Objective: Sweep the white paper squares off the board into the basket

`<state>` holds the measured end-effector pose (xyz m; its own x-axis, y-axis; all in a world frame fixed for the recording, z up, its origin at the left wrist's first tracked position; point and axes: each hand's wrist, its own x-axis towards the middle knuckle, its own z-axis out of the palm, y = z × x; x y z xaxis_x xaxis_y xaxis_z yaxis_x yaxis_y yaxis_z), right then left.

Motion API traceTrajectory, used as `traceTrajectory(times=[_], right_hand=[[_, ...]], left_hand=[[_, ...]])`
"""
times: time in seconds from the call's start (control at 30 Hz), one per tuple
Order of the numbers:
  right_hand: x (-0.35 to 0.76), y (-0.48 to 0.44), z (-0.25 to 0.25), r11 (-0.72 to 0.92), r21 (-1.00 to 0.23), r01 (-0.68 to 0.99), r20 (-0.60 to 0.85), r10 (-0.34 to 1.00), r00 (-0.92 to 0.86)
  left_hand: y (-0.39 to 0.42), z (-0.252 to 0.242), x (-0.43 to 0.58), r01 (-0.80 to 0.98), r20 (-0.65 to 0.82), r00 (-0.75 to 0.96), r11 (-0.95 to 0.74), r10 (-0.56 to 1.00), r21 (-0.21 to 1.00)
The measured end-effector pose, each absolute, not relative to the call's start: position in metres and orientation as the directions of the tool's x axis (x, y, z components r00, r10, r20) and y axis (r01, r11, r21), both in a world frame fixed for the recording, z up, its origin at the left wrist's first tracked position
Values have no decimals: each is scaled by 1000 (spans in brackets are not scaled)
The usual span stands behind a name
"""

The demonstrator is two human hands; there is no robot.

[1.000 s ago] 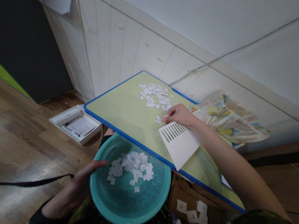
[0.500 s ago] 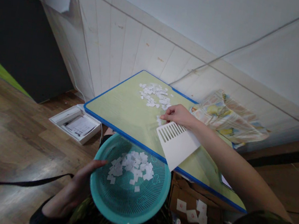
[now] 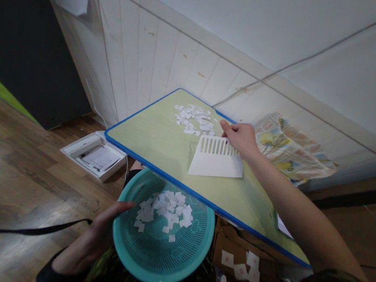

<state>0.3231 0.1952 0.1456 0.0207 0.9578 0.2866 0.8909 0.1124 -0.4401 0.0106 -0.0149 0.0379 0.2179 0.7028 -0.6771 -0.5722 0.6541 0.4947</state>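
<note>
Holding flat white slotted scraper (image 3: 217,165) by its slotted edge, right hand (image 3: 241,137); likely light, stiff plastic, best gripped there; left hand (image 3: 107,218) clasping round teal plastic basket (image 3: 156,278) rim.

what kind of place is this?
Likely a home room or small makeshift workspace, going by the wood-look floor, white panelled wall and small blue-edged table with white scraps on it.

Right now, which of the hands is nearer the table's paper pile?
Right. The right hand is beside the paper pile; the left hand is farther off, holding the basket at its left.
</note>
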Motion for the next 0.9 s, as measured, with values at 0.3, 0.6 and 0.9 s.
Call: traceTrajectory(times=[0.3,0.6,0.9], right_hand=[[342,150,133,374,-46,926,542,788,-292],[337,209,139,177,90,980,502,842,-198],[321,235,160,57,178,982,536,832,-145]], left_hand=[[-14,36,10,-570,-680,223,660,698,490],[-14,41,13,-560,-703,211,673,679,483],[-14,32,4,-544,-688,189,658,700,520]])
